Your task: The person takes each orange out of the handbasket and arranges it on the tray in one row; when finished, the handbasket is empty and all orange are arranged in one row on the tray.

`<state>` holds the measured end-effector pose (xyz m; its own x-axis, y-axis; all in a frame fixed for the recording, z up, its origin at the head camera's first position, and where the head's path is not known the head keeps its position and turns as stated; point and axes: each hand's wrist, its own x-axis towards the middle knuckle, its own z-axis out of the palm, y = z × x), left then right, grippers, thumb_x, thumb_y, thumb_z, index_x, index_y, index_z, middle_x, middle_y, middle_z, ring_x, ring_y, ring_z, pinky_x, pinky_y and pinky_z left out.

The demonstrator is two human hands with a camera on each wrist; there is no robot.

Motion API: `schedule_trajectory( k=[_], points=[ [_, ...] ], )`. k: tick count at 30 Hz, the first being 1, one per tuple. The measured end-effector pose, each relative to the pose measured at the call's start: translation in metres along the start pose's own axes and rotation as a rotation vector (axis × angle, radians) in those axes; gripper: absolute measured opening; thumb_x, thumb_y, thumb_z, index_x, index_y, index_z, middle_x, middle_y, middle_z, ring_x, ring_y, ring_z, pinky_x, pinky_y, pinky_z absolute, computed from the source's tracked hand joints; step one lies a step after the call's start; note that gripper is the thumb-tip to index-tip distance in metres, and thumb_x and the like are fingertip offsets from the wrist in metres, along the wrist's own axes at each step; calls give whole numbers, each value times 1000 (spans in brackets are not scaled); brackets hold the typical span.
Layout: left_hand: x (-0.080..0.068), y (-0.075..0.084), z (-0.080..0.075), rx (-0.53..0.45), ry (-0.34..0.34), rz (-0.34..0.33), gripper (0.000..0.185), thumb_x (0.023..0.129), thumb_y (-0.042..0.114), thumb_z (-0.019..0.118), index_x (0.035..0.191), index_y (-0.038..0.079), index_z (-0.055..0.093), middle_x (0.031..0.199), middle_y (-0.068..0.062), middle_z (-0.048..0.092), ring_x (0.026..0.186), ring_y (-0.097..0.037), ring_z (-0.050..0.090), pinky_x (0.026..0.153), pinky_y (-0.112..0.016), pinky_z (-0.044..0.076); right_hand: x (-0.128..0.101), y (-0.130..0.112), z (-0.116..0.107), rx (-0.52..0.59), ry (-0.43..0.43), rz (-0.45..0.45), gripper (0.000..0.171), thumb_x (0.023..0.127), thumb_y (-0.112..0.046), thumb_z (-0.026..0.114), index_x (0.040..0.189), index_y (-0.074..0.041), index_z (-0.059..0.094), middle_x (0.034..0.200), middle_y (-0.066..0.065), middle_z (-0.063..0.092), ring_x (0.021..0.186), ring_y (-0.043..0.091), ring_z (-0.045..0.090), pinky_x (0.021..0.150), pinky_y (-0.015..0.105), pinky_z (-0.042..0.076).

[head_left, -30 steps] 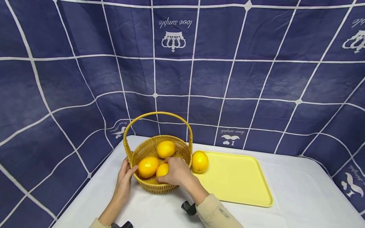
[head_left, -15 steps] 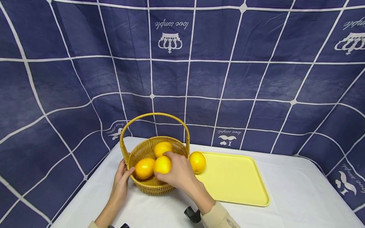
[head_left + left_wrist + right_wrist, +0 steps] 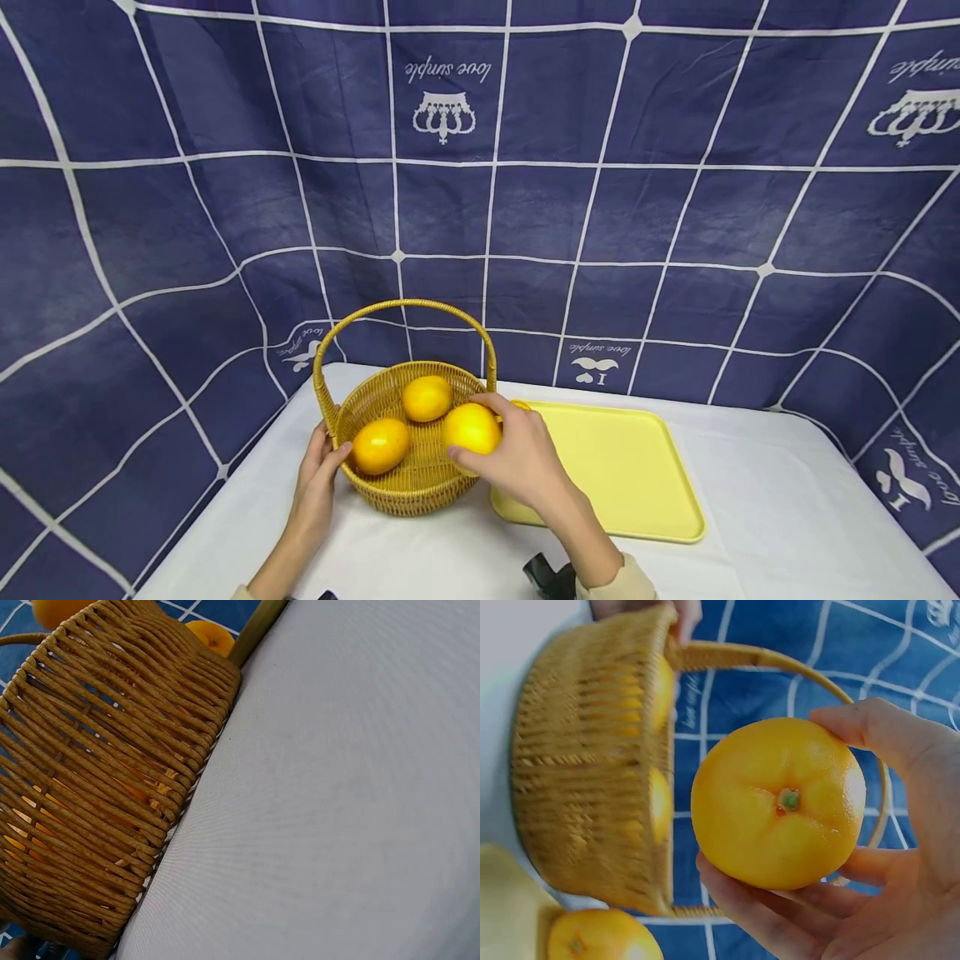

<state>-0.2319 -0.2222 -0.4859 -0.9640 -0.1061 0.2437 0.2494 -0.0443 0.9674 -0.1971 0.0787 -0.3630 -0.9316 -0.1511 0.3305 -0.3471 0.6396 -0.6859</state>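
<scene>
My right hand (image 3: 528,457) holds an orange (image 3: 472,427) over the right side of a wicker basket (image 3: 411,502). In the right wrist view, thumb and fingers wrap this orange (image 3: 772,817), whose green stem end faces the camera. Two more oranges lie inside the basket, one at the left (image 3: 381,446) and one toward the back (image 3: 427,398). My left hand (image 3: 317,479) grips the basket's left rim, thumb on top near the foot of the arched handle (image 3: 408,303). Woven basket wall (image 3: 112,765) fills much of the left wrist view.
A yellow tray (image 3: 607,475) lies right of the basket on the white-covered table (image 3: 780,492). On its left end sits another orange (image 3: 604,937), mostly hidden behind my right hand in the head view. A blue checked curtain (image 3: 562,208) hangs behind.
My right hand has lifted an orange up from inside the basket and carried it right, toward the tray side. The left hand keeps its grip on the rim.
</scene>
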Motion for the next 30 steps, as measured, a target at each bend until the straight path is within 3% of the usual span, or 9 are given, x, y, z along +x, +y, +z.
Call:
schedule_trajectory(
  k=[8, 12, 16, 22, 30],
  points=[
    [0, -2, 0, -13, 11, 34, 55, 110, 13, 47, 162, 7, 32, 144, -3, 58, 135, -14, 48, 106, -14, 34, 7, 23, -40, 23, 114, 116, 57, 80, -36, 88, 132, -20, 69, 121, 2, 74, 96, 22, 69, 76, 35, 59],
    [0, -2, -1, -15, 12, 34, 54, 110, 12, 47, 162, 6, 32, 141, -2, 61, 133, -14, 50, 105, -15, 35, 12, 40, -54, -32, 150, 157, 60, 83, -37, 87, 135, -14, 67, 127, 9, 73, 99, 26, 71, 82, 40, 62],
    [0, -2, -2, 13, -4, 2, 55, 111, 16, 46, 164, 10, 30, 149, -7, 55, 138, -14, 46, 106, -12, 34, 14, 55, -64, -92, 169, 214, 62, 84, -40, 85, 135, -9, 68, 124, 14, 74, 96, 28, 69, 81, 42, 60],
    [-1, -4, -2, 23, -8, -14, 55, 111, 18, 46, 164, 13, 30, 156, -18, 47, 144, -18, 42, 108, -10, 32, 15, 74, -66, -154, 171, 301, 65, 85, -42, 82, 136, -3, 66, 117, 19, 74, 94, 32, 68, 80, 44, 57],
    [1, -3, -1, 3, 1, 4, 57, 111, 16, 47, 165, 11, 30, 154, -13, 50, 142, -17, 44, 108, -11, 33, 17, 109, -46, -185, 175, 396, 65, 86, -45, 80, 127, 3, 68, 105, 22, 75, 87, 36, 66, 70, 41, 51]
  ],
)
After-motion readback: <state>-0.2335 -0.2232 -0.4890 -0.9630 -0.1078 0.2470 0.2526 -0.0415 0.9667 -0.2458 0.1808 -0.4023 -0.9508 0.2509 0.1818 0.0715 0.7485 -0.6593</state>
